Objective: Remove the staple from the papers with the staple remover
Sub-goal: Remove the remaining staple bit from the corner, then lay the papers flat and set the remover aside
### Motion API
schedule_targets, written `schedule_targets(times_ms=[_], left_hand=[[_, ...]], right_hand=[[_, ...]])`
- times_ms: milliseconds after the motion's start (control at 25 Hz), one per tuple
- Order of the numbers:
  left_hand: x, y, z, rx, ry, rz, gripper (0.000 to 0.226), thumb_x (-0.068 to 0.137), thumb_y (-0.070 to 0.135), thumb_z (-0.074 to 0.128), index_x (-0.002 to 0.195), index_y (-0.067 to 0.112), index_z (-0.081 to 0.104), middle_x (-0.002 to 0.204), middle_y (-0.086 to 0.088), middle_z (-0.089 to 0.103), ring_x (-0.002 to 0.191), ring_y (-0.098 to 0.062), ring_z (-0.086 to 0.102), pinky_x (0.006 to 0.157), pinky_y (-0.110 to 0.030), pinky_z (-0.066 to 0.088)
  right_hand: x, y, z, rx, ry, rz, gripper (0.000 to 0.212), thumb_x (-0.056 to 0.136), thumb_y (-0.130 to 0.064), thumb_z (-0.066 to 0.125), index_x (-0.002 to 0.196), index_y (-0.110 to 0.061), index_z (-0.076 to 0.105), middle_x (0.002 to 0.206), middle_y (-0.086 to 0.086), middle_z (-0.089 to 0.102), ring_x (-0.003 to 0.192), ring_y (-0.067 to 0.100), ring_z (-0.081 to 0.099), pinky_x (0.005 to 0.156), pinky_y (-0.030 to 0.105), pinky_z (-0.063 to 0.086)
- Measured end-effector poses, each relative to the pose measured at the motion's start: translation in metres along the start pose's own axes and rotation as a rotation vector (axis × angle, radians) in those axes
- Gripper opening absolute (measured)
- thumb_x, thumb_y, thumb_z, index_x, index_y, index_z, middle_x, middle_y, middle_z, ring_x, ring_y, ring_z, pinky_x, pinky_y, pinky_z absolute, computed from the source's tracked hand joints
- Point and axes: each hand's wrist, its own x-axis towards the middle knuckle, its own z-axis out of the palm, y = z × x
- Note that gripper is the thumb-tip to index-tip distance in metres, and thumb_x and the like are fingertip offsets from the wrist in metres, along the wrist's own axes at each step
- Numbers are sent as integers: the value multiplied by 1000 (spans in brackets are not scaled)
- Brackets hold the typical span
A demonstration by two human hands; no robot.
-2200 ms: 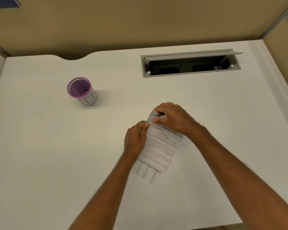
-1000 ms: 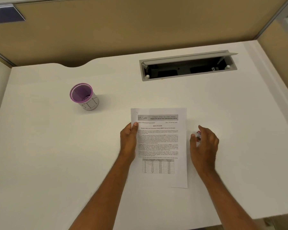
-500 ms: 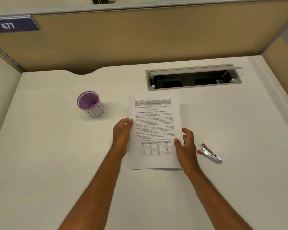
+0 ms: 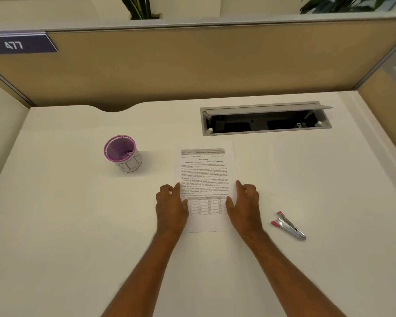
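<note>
White papers (image 4: 206,177) are lying flat on the bench (image 4: 66,225); I'm resting my left hand (image 4: 170,205) and right hand (image 4: 244,205) open at their edges, gripping nothing. The pink-tipped staple remover (image 4: 288,225) is sitting just right. Careless sliding risks separating loose sheets.

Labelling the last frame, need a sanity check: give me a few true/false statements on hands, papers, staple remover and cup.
1. The staple remover lies on the desk, right of the papers. True.
2. The right hand holds the staple remover. False: it rests at the papers' right edge, apart from the tool.
3. The left hand touches the papers' left edge. True.
4. The cup stands on the papers. False: it stands on the desk, to their left.
5. The papers lie flat. True.
</note>
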Motion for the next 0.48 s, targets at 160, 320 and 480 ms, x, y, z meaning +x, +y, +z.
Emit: schedule_targets(times_ms=[160, 320, 480], left_hand=[[1, -2, -1, 32, -14, 18, 61, 99, 24, 64, 154, 11, 42, 145, -16, 43, 133, -34, 43, 108, -45, 47], [-1, -2, -1, 30, -2, 28, 59, 97, 24, 65, 151, 11, 45, 142, -15, 45, 131, -34, 44, 106, -45, 48], [-6, -1, 1, 117, 81, 92, 61, 94, 30, 64, 149, 10, 47, 147, -17, 48, 131, -36, 48, 102, -48, 48]], right_hand=[[1, 3, 0, -18, 4, -35, 62, 97, -24, 62, 152, -5, 42, 132, 16, 49, 126, 33, 45, 106, 41, 45], [0, 3, -1, -43, 2, -59, 63, 96, -25, 63, 151, -4, 41, 131, 16, 51, 124, 32, 46, 104, 41, 47], [-11, 8, 0, -147, 97, -146, 57, 100, -31, 57, 149, -5, 46, 137, 15, 56, 124, 34, 52, 101, 46, 47]])
